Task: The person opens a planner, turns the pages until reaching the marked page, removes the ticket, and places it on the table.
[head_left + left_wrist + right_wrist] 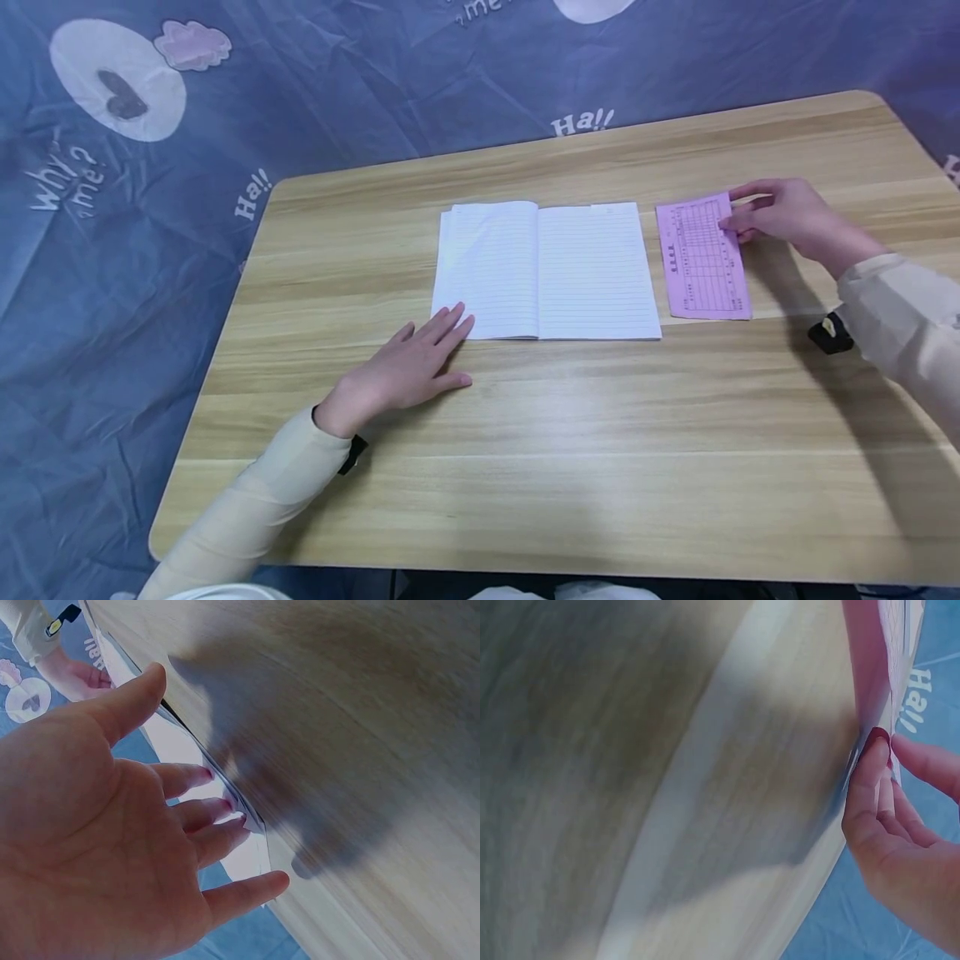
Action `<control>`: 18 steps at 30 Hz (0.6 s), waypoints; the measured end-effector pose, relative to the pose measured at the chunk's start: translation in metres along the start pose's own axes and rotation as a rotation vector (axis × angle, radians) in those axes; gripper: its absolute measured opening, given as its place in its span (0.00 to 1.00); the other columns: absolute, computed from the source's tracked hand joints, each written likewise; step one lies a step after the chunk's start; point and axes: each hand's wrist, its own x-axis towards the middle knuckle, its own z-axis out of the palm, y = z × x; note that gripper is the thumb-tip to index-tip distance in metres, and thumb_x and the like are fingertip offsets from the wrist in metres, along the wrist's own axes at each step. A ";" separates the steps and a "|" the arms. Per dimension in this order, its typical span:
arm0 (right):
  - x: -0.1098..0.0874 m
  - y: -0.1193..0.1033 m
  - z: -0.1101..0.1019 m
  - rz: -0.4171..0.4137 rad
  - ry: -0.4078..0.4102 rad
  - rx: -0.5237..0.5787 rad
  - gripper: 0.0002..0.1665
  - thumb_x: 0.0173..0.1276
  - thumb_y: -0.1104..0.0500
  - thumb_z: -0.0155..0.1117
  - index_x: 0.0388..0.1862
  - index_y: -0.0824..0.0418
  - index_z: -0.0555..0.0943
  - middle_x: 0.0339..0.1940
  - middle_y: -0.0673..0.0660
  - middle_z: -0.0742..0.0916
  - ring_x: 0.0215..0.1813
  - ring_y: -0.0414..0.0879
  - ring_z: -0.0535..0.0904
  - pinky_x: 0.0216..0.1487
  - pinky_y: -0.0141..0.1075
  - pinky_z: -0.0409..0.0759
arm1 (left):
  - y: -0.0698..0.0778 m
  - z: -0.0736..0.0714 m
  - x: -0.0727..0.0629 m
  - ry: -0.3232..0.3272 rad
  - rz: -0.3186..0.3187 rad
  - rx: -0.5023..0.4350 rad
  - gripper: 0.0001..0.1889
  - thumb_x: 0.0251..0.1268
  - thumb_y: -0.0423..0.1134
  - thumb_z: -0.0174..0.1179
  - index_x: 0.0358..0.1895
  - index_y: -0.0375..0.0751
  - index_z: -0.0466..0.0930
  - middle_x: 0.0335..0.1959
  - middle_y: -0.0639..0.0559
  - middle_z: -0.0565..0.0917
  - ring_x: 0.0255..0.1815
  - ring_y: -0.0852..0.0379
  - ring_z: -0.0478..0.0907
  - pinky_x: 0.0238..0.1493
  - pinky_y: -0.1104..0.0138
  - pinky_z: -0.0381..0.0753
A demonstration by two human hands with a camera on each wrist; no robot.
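Observation:
An open notebook (585,275) with lined white pages lies on the table. My left hand (408,362) has its fingers spread, the fingertips on the lower left corner of the notebook. In the left wrist view that hand (112,825) shows its palm, with the fingertips at the page edge. To the notebook's right, my right hand (783,217) pinches the upper right edge of a pink printed form (701,258) between thumb and fingers. The right wrist view shows the pink form (870,660) lifted at that edge, gripped by the right hand (900,810).
The wooden table (600,467) has rounded corners. Behind it and down its left side hangs a blue cloth (337,83) with cartoon prints and lettering. A black strap piece (831,333) sticks out under the right sleeve (900,308).

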 end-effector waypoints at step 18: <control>-0.039 -0.018 0.035 -0.340 0.145 -0.565 0.28 0.70 0.64 0.58 0.65 0.77 0.68 0.55 0.80 0.75 0.48 0.73 0.76 0.39 0.39 0.81 | 0.000 -0.001 -0.001 0.007 0.003 -0.011 0.42 0.74 0.58 0.50 0.80 0.47 0.41 0.81 0.50 0.38 0.80 0.51 0.37 0.73 0.42 0.45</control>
